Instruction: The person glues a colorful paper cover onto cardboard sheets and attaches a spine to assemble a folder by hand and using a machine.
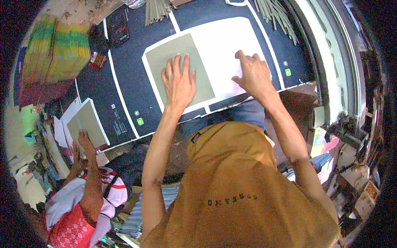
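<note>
A large white sheet [219, 45] lies on the dark blue table in front of me. On its left half rests a grey-green rectangular board [159, 58], with a white margin showing around its outer edges. My left hand [178, 82] lies on the board, palm down and fingers spread. Over the sheet's bare right half is my right hand [255, 74], thumb and fingers apart and slightly bent, holding nothing. I cannot tell whether its fingertips press on the paper.
Bundles of thin grey strips [277, 18] lie at the far edge. A tall yellow-green stack [56, 53] stands far left. At left, a co-worker's hands [84, 144] touch another grey board [91, 122]. A pale metal machine frame [339, 62] runs along the right.
</note>
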A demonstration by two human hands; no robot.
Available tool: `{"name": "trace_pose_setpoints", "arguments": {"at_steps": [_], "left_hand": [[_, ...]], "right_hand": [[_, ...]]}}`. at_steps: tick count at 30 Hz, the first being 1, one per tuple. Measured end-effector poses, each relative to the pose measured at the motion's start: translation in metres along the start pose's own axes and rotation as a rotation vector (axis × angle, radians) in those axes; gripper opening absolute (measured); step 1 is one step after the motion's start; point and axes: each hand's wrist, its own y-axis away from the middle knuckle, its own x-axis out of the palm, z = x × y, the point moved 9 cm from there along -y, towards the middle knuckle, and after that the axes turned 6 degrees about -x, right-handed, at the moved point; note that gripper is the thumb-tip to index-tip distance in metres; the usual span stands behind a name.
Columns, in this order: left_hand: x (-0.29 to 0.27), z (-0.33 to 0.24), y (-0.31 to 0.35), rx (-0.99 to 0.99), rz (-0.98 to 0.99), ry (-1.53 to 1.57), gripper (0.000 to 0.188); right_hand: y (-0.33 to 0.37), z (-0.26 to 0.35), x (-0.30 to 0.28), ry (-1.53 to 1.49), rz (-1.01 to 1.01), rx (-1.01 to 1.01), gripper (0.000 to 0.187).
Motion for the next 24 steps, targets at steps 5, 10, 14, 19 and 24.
{"name": "trace_pose_setpoints", "arguments": {"at_steps": [5, 10, 14, 19, 24], "left_hand": [[0.014, 0.003, 0.005, -0.030, -0.023, 0.008, 0.055], [0.017, 0.004, 0.005, -0.049, 0.019, 0.002, 0.055], [0.017, 0.004, 0.004, -0.033, 0.034, -0.005, 0.055], [0.018, 0.004, 0.003, -0.031, 0.048, -0.009, 0.055], [0.017, 0.005, 0.002, -0.021, 0.047, -0.006, 0.056]], "right_hand": [[0.011, -0.022, 0.011, 0.026, 0.086, 0.035, 0.066], [0.011, -0.023, 0.011, 0.003, 0.118, 0.073, 0.065], [0.011, -0.025, 0.010, -0.010, 0.133, 0.093, 0.065], [0.013, -0.028, 0.012, -0.042, 0.103, 0.076, 0.067], [0.013, -0.030, 0.015, -0.031, 0.091, 0.039, 0.071]]}}
